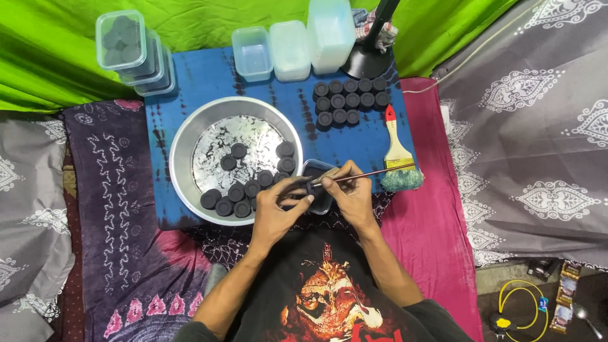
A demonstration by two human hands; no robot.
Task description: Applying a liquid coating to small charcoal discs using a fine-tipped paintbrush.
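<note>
While I work over my lap, these lines hold for the moment:

Left hand [277,204]: fingers curled shut around a small black disc [308,188], thumb on its near edge, holding it just above the clear container [316,183] at the pan's right rim.

Right hand [350,190]: fingers pinched closed on a thin stick [373,174] — its long end runs out to the right, its tip meets the disc.

How to do it well: I judge the disc wants a firm but light pinch, since it looks crumbly; the stick should stay low and steady, worked from the fingertips, not the wrist.

Steel pan [183,142]: round, on the blue cloth [209,76]; loose black discs lie along its near side, a few nearer the middle.

Laid-out discs [350,101]: three neat rows beyond my hands, well apart from the pan.

Paintbrush [398,152]: red-tipped handle, bristles dusty — just right of the stick.

Tubs [136,54]: stacked far left, filled with discs; others stand empty along the back.

Risk: a slip could drop the disc outside the container.
</note>
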